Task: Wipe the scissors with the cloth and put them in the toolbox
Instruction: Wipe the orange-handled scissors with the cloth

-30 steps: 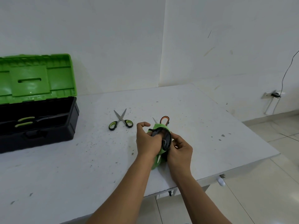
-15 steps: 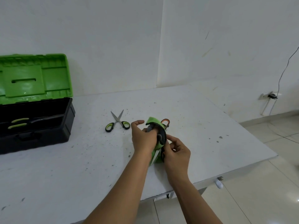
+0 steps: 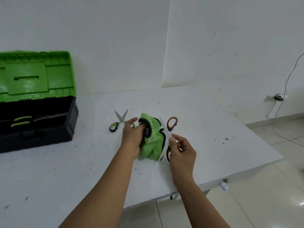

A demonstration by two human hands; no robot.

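My left hand (image 3: 131,137) grips a crumpled green cloth (image 3: 152,145) bunched around the black handle loop (image 3: 147,130) of a pair of scissors. My right hand (image 3: 181,153) pinches a pale blade (image 3: 167,135) at the cloth's right edge, with a dark handle loop just under its fingers. An orange-and-black handle (image 3: 172,123) shows right behind; I cannot tell whether it belongs to the held pair. A green-handled pair of scissors (image 3: 120,120) lies open on the table left of my hands. The toolbox (image 3: 49,134) stands open at the far left, holding green-handled scissors (image 3: 21,121).
The toolbox's green lid (image 3: 36,74) leans back against the wall. The white table (image 3: 213,129) is speckled with dark spots and its front edge runs just below my wrists. A wall socket with a cable (image 3: 278,97) is at the right, above tiled floor.
My hands have drawn apart: the left moved up and left with the cloth, the right shifted right. The cloth has spread out and the pale blades now show beside it.
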